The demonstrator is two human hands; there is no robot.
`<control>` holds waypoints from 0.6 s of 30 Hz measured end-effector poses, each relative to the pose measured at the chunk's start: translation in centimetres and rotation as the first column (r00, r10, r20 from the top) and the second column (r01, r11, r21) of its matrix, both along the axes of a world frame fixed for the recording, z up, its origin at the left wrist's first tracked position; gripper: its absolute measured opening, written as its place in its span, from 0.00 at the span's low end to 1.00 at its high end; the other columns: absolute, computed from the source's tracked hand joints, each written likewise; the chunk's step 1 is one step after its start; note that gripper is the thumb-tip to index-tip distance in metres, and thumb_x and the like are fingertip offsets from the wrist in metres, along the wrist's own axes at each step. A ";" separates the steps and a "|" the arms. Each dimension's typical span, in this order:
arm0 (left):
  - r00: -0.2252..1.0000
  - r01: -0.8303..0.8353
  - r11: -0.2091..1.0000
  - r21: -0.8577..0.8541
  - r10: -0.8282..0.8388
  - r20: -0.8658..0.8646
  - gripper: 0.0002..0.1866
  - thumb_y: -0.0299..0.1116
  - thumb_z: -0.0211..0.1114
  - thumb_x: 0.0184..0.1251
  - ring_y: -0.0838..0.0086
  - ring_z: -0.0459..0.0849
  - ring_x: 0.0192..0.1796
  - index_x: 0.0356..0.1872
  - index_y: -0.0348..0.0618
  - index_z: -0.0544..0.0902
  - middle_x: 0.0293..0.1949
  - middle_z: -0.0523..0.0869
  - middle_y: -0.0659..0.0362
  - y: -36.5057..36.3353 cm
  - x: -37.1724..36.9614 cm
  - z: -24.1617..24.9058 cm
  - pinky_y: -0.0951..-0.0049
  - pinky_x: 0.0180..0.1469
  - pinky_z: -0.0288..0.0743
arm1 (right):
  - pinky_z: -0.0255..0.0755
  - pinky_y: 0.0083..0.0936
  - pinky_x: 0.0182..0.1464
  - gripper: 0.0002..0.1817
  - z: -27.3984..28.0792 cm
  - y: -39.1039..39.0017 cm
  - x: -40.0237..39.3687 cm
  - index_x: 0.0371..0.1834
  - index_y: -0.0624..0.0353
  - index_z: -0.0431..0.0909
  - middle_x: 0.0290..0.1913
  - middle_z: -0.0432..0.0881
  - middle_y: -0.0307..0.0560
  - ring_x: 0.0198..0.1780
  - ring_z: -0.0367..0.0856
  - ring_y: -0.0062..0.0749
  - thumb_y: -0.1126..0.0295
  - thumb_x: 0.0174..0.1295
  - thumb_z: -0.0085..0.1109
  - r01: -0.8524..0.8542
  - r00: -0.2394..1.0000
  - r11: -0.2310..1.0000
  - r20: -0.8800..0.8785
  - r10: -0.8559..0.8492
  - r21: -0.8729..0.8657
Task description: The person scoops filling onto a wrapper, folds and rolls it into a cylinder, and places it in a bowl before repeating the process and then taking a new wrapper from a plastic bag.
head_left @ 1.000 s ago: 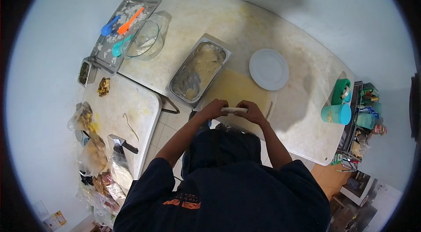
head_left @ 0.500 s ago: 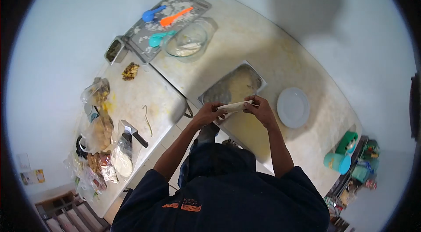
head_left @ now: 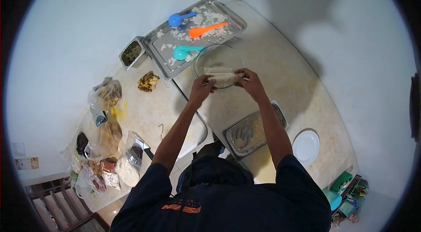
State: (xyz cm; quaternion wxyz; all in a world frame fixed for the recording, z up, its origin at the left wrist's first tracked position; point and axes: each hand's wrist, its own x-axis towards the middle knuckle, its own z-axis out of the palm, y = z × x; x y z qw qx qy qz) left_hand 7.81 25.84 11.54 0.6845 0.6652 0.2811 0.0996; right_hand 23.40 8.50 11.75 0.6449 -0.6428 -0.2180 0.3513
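A: What is hard to see here?

B: The pale roll point(head_left: 223, 75), held just above the centre of the frame. Both hands cover its ends, so only the middle part shows. It looks like a thin, soft wrapper rolled into a flat tube; what is inside I cannot tell.

A: And the hands?

B: The left hand point(head_left: 204, 85) is closed around the left end, the fingers curled on it. The right hand point(head_left: 246, 81) pinches the right end the same way. Together they hold the roll over the round glass bowl point(head_left: 206, 56), which is clear, so its rim is faint.

A: What else is unclear?

B: The plastic bags point(head_left: 103, 144) at the lower left are crumpled and shiny, their contents are blurred. The person's own arm hides part of the steel pan point(head_left: 245, 133) below the centre.

A: Materials?

B: A flat metal tray point(head_left: 232, 17) at the top carries white crumbs, a blue scoop point(head_left: 177, 19), an orange spatula point(head_left: 206, 29) and a teal scoop point(head_left: 182, 51), all of smooth plastic. A white round plate point(head_left: 306, 147) lies at the lower right on the stained pale desk point(head_left: 285, 83).
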 end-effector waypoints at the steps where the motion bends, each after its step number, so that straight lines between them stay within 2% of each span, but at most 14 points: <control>1: 0.999 -0.049 0.998 -0.027 0.049 0.010 0.15 0.33 0.61 0.73 0.73 0.87 0.33 0.54 0.32 0.79 0.38 0.85 0.54 1.4 1.7 -0.6 0.75 0.33 0.80 | 0.86 0.23 0.46 0.11 -0.2 1.6 0.8 0.51 0.68 0.79 0.43 0.81 0.50 0.43 0.86 0.31 0.75 0.68 0.59 0.017 1.000 1.000 0.002 -0.017 -0.026; 2: 0.995 -0.096 0.994 -0.053 0.097 0.020 0.15 0.32 0.60 0.73 0.73 0.87 0.33 0.53 0.32 0.79 0.38 0.85 0.55 2.5 3.2 -1.3 0.75 0.33 0.80 | 0.86 0.23 0.45 0.11 -0.8 3.2 1.7 0.51 0.68 0.79 0.43 0.82 0.50 0.42 0.86 0.31 0.74 0.68 0.59 0.037 0.999 0.998 0.006 -0.036 -0.050; 5: 0.977 -0.214 0.973 -0.084 0.212 -0.033 0.17 0.33 0.59 0.74 0.68 0.87 0.37 0.57 0.34 0.76 0.44 0.83 0.53 4.6 6.9 -3.4 0.68 0.38 0.83 | 0.85 0.22 0.45 0.11 -3.7 7.0 3.7 0.50 0.67 0.80 0.41 0.82 0.48 0.41 0.85 0.28 0.75 0.67 0.60 0.104 0.995 0.987 0.019 -0.102 -0.123; 6: 0.966 -0.247 0.966 -0.072 0.239 -0.098 0.16 0.31 0.58 0.73 0.68 0.87 0.35 0.58 0.37 0.75 0.44 0.82 0.53 4.9 7.8 -3.5 0.68 0.36 0.84 | 0.84 0.22 0.45 0.11 -4.4 8.0 4.1 0.50 0.67 0.80 0.41 0.82 0.47 0.41 0.85 0.27 0.76 0.67 0.60 0.127 0.992 0.981 0.024 -0.125 -0.147; 9: 0.939 -0.309 0.950 0.052 0.313 -0.140 0.14 0.27 0.58 0.68 0.67 0.88 0.30 0.53 0.36 0.79 0.39 0.86 0.49 5.5 9.2 -5.2 0.68 0.26 0.84 | 0.84 0.22 0.43 0.11 -6.2 9.9 4.9 0.49 0.65 0.81 0.38 0.83 0.47 0.39 0.86 0.27 0.76 0.64 0.61 0.178 0.983 0.929 0.104 -0.152 -0.325; 10: 0.936 -0.287 0.945 0.158 0.312 -0.161 0.15 0.25 0.57 0.67 0.66 0.88 0.29 0.54 0.38 0.79 0.38 0.86 0.46 5.7 9.5 -5.9 0.65 0.24 0.84 | 0.83 0.23 0.43 0.11 -6.8 10.3 5.0 0.49 0.64 0.81 0.38 0.83 0.48 0.39 0.86 0.28 0.75 0.64 0.62 0.177 0.981 0.911 0.146 -0.131 -0.372; 13: 0.917 -0.237 0.960 0.152 0.272 -0.291 0.15 0.24 0.55 0.67 0.61 0.89 0.30 0.54 0.36 0.78 0.37 0.86 0.43 5.6 9.8 -6.0 0.64 0.23 0.84 | 0.83 0.27 0.44 0.12 -9.2 10.8 5.1 0.48 0.62 0.82 0.40 0.84 0.52 0.41 0.87 0.33 0.74 0.62 0.64 0.181 0.965 0.854 0.256 -0.058 -0.488; 15: 0.910 -0.154 0.949 0.274 0.244 -0.335 0.16 0.23 0.55 0.66 0.55 0.89 0.32 0.53 0.35 0.79 0.40 0.86 0.40 6.4 10.0 -9.0 0.60 0.25 0.84 | 0.83 0.31 0.45 0.14 -10.4 11.1 5.2 0.50 0.62 0.82 0.43 0.84 0.56 0.43 0.87 0.38 0.72 0.60 0.65 0.188 0.946 0.826 0.323 -0.007 -0.532; 16: 0.904 -0.108 0.937 0.331 0.231 -0.360 0.16 0.23 0.54 0.65 0.53 0.89 0.32 0.53 0.34 0.79 0.41 0.86 0.38 6.8 10.0 -10.8 0.58 0.26 0.84 | 0.82 0.34 0.46 0.14 -10.7 11.1 5.3 0.50 0.62 0.81 0.44 0.83 0.58 0.44 0.87 0.41 0.73 0.60 0.64 0.182 0.921 0.793 0.383 0.070 -0.581; 18: 0.854 0.095 0.898 0.429 0.148 -0.499 0.15 0.23 0.55 0.64 0.47 0.88 0.35 0.51 0.34 0.78 0.43 0.85 0.37 5.9 10.1 -8.6 0.54 0.32 0.84 | 0.82 0.39 0.48 0.14 -10.7 10.9 5.1 0.50 0.63 0.79 0.48 0.81 0.61 0.47 0.86 0.48 0.74 0.61 0.62 0.183 0.848 0.719 0.478 0.230 -0.671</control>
